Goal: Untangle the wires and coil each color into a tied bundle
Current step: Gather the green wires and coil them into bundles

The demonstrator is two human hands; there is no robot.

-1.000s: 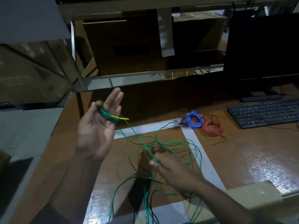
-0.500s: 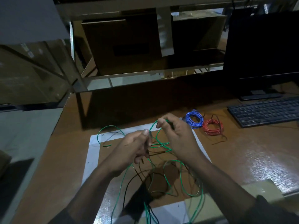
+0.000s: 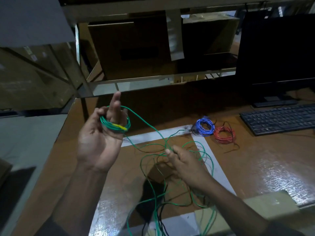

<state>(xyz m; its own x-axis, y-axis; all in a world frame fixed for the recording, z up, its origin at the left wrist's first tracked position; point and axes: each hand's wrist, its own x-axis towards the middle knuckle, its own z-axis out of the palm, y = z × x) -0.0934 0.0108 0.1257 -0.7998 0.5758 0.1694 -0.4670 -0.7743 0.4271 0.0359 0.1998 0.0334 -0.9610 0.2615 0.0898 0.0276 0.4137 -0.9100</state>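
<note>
the left hand (image 3: 100, 143) is up over the desk's (image 3: 265, 164) left side, fingers straight, with a few loops of green wire (image 3: 115, 125) wound round them. the right hand (image 3: 185, 163) pinches the same wire lower down, near the desk's middle. the step looks like coiling green. next it likely needs another loop fed round the fingers. a black wire (image 3: 177, 200) is mixed in the loose green and may snag. blue bundle (image 3: 204, 126) and red bundle (image 3: 224, 136) sit near the keyboard (image 3: 279, 118).
</note>
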